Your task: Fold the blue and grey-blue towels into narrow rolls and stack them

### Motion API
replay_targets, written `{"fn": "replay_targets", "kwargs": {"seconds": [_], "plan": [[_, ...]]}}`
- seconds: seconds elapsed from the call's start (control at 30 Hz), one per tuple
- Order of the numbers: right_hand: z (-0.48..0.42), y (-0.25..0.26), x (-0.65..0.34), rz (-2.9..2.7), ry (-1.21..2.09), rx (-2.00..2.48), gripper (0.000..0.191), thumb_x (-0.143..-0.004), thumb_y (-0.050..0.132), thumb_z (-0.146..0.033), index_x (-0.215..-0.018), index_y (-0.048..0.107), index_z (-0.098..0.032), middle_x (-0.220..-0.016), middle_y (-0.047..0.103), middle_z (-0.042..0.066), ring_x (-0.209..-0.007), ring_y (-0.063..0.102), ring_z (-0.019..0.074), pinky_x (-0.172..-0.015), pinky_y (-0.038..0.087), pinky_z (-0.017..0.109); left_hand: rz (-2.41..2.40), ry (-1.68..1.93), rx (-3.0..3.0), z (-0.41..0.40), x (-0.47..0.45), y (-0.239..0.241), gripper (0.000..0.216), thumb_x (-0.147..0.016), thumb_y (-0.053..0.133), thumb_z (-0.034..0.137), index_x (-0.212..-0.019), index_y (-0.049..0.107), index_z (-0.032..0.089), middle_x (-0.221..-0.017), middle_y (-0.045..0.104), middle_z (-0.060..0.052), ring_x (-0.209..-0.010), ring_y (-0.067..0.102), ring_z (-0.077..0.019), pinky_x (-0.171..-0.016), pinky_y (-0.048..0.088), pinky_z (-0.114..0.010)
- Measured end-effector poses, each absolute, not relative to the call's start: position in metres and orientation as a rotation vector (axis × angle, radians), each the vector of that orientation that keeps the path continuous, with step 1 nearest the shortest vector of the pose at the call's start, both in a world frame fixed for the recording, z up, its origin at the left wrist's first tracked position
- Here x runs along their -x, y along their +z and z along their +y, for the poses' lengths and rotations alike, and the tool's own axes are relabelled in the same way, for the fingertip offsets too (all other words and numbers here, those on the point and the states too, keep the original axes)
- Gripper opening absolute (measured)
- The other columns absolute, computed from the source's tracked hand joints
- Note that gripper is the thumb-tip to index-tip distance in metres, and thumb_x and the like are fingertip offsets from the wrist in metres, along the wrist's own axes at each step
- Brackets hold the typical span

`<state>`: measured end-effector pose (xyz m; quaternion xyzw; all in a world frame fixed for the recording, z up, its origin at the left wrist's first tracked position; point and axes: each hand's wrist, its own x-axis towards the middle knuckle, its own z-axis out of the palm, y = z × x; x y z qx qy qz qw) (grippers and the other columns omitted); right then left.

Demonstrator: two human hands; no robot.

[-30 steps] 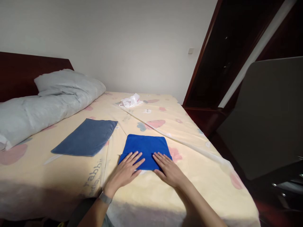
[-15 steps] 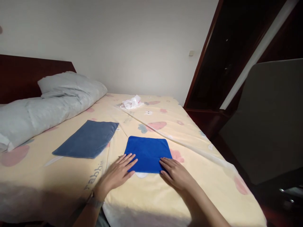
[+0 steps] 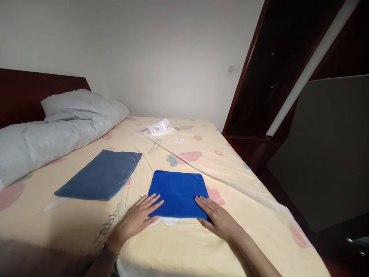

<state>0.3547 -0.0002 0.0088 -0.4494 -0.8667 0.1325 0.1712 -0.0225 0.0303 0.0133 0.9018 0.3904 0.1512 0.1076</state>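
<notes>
A bright blue cloth lies flat on the bed, roughly rectangular, with a faint crease across its middle. My left hand rests on its near left corner, fingers stretched out and spread. On the near right edge lies my right hand, its fingers extended flat over the cloth. To the left of the blue cloth, apart from both hands, a grey-blue cloth is spread on the sheet, with a small white tag at its right side.
The bed's yellow patterned sheet has a long ridge running to the right. A crumpled white plastic bag sits further back. A grey quilt is bunched at the left by the dark headboard. A dark panel stands at the right.
The view has shifted slightly, so the bed and cloths appear a little lower and further left. Both hands stay on the blue cloth, which keeps its shape.
</notes>
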Motion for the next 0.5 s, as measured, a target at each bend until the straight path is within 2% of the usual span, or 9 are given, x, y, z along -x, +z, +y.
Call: {"fn": "replay_targets", "kwargs": {"seconds": [0.1,0.2,0.3,0.37,0.43,0.5], "plan": [[-0.003,0.008,-0.366,-2.352,0.451,1.311,0.069,-0.084,0.058,-0.023,-0.151,0.041,-0.026,-0.154,0.041,0.005,-0.142,0.040,0.0280,-0.119,0.033,0.047,1.192,0.495,-2.525,0.034,0.038,0.014,0.059,-0.092,0.057,0.024,-0.147,0.043,0.040,-0.156,0.041,0.002,-0.144,0.037,-0.0234,-0.120,0.028,-0.049],[0.000,0.010,-0.370,-2.186,0.620,1.353,0.063,-0.079,0.058,-0.020,-0.142,0.054,-0.028,-0.149,0.049,0.004,-0.137,0.046,0.0290,-0.114,0.039,0.047,1.183,0.567,-2.321,0.040,0.045,0.020,0.055,-0.086,0.058,0.020,-0.139,0.056,0.035,-0.150,0.049,-0.001,-0.143,0.039,-0.0240,-0.118,0.032,-0.048],[0.009,0.015,-0.371,-2.004,0.818,1.312,0.044,-0.082,0.061,-0.027,-0.125,0.067,-0.026,-0.138,0.060,0.006,-0.126,0.056,0.0301,-0.108,0.045,0.046,1.139,0.630,-2.070,0.050,0.045,0.029,0.044,-0.081,0.066,0.028,-0.124,0.069,0.029,-0.140,0.060,-0.007,-0.137,0.047,-0.0279,-0.113,0.039,-0.046],[0.017,0.017,-0.371,-1.883,0.944,1.272,0.033,-0.087,0.061,-0.037,-0.113,0.072,-0.021,-0.121,0.069,0.008,-0.111,0.064,0.0293,-0.098,0.051,0.043,1.139,0.675,-1.917,0.059,0.043,0.033,0.035,-0.080,0.069,0.037,-0.111,0.075,0.024,-0.127,0.068,-0.010,-0.125,0.059,-0.0301,-0.103,0.049,-0.043],[0.028,0.017,-0.371,-1.760,1.009,1.269,0.036,-0.092,0.056,-0.047,-0.103,0.072,-0.018,-0.105,0.073,0.008,-0.097,0.068,0.0275,-0.088,0.055,0.039,1.199,0.792,-1.785,0.070,0.041,0.031,0.035,-0.080,0.068,0.047,-0.102,0.075,0.020,-0.110,0.075,-0.011,-0.107,0.068,-0.0298,-0.091,0.055,-0.040],[0.040,0.014,-0.370,-1.626,0.960,1.338,0.043,-0.094,0.051,-0.054,-0.105,0.070,-0.017,-0.102,0.074,0.009,-0.095,0.068,0.0273,-0.086,0.054,0.038,1.299,0.945,-1.690,0.082,0.038,0.025,0.043,-0.082,0.065,0.055,-0.102,0.072,0.018,-0.100,0.075,-0.010,-0.097,0.071,-0.0286,-0.085,0.056,-0.039]]}}
